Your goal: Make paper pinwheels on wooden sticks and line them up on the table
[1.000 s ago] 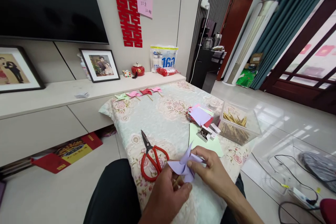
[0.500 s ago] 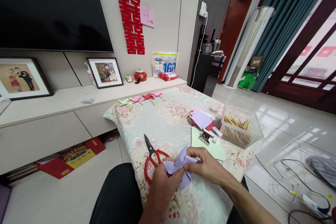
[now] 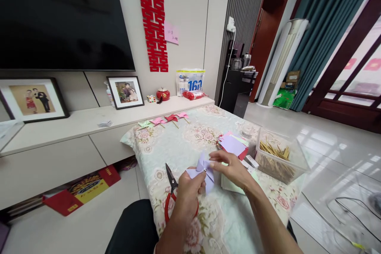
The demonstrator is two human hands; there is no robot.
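A light purple paper pinwheel (image 3: 209,182) is pinched between the thumb and fingers of my left hand (image 3: 188,190). A small shiny pin head (image 3: 204,170) shows at its centre, just above the thumb tip. My right hand (image 3: 230,168) hovers at the pinwheel's right side with thumb and forefinger apart; whether the thumb touches a blade I cannot tell. Red-handled scissors (image 3: 172,178) lie on the tablecloth to the left, their handles partly behind my left hand. Light green paper (image 3: 233,185) lies under my right forearm, next to a small white box (image 3: 251,161).
A clear plastic box of thin sticks (image 3: 278,166) stands at the table's right. Coloured paper squares (image 3: 233,145) are stacked beside it, near a tape roll (image 3: 246,133). Several finished pinwheels (image 3: 171,118) lie at the far edge, before a white cabinet (image 3: 74,135).
My right hand has let go of the pinwheel's middle and moved slightly up, its fingers opening. The pin head is now uncovered. My left hand keeps its hold. The view has tilted up slightly.
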